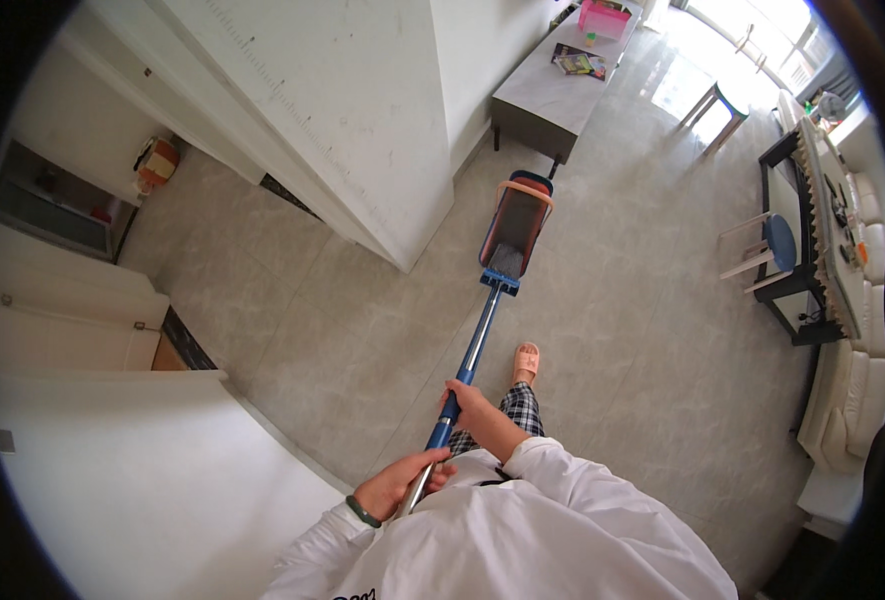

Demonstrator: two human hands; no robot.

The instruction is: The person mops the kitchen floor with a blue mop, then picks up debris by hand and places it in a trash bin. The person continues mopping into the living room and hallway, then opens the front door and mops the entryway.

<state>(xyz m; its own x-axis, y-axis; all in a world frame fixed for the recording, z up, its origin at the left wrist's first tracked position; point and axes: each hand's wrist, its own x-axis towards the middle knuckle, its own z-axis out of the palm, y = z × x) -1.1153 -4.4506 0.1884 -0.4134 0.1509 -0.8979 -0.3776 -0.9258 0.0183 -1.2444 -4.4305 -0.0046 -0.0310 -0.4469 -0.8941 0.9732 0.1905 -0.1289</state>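
Note:
A flat mop with a blue and silver telescopic pole (477, 345) runs from my body up to a bucket on the floor. My right hand (472, 406) is wrapped around the pole's blue grip. Lower down, my left hand (405, 480), with a dark green bangle at its wrist, loosely encircles the silver part of the pole. The mop's blue head bracket (500, 283) lies at the near end of the narrow bucket (519, 217). Its grey pad (506, 259) extends inside the bucket, which has a peach carrying handle (525, 189) and a dark interior.
A white wall corner (406, 259) juts out left of the bucket. Beyond it stands a low cabinet (547, 97) carrying magazines and a pink box. At right are a blue-topped stool (780, 241), a long table (825, 225) and a cream sofa (855, 397). Another stool (718, 112) stands near the window.

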